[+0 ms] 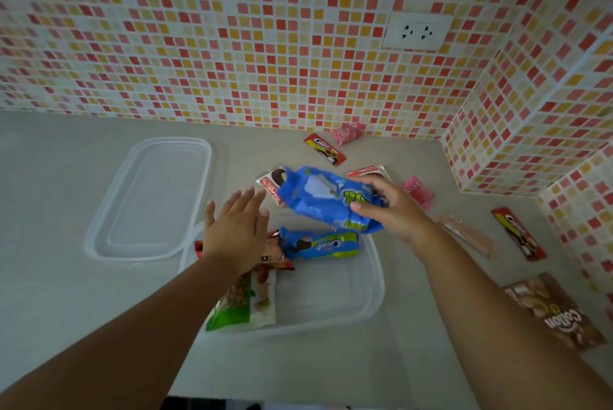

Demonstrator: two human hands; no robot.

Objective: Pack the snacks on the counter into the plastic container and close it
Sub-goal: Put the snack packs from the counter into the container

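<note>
Right hand [391, 207] pinches blue packet [326, 199] over the container [374, 290]'s far edge, for loading; left hand [237, 234] spread flat, steadying packed snacks.

- right hand [391, 207] grips blue snack pack [326, 199], held above container [373, 297] far rim
- left hand [237, 230] flat, fingers spread, over container's 10 o'clock corner
- lid [149, 200] at container's 10 o'clock

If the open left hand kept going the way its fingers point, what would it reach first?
Probably the blue crinkly snack bag held by the right hand; the left hand points toward its near end. A white chocolate-pie wrapper lies just beyond. Depth is unclear.
</note>
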